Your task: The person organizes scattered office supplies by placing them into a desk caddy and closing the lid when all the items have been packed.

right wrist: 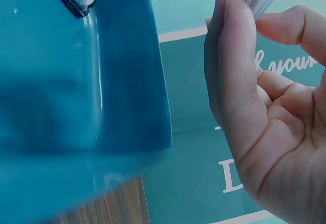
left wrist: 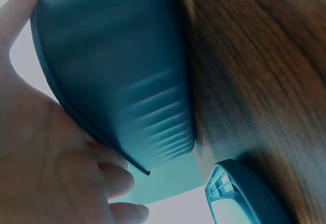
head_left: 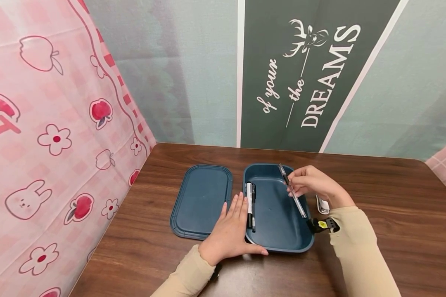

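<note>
A dark blue plastic box [head_left: 278, 227] stands on the table without its lid. Along its left inner side lie a white marker with black ends [head_left: 249, 200] and a slim black pen [head_left: 254, 210]. My left hand [head_left: 228, 235] rests against the box's near-left corner, fingers extended along the left rim and thumb along the near rim. The left wrist view has the box's ribbed outer wall [left wrist: 112, 71] beside the palm. Over the box's right side, my right hand [head_left: 314, 183] pinches a clear pen with a black grip [head_left: 298, 202], held tilted, between thumb and fingers.
The matching blue lid [head_left: 202, 198] lies flat just left of the box. A small white and dark object [head_left: 322, 205], partly behind the right wrist, is on the wooden table [head_left: 401, 214]. Printed cloths hang behind and at the left.
</note>
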A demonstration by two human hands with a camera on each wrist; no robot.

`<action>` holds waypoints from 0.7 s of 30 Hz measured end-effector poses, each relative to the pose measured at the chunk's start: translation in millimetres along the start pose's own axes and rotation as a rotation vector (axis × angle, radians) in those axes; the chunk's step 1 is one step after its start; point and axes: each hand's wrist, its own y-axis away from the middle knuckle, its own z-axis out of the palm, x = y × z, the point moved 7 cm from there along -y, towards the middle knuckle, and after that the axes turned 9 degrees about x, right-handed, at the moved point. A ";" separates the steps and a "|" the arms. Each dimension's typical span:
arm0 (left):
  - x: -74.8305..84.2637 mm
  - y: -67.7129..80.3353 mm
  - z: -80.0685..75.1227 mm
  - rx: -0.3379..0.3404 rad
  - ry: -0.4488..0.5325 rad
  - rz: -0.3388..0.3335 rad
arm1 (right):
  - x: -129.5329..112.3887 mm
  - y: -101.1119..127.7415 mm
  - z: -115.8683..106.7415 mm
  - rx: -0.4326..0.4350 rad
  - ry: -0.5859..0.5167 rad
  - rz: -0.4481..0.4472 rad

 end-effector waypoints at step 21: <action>-0.4 1.0 0.1 -0.018 0.012 0.001 | 13.3 -21.5 47.8 0.160 0.119 0.173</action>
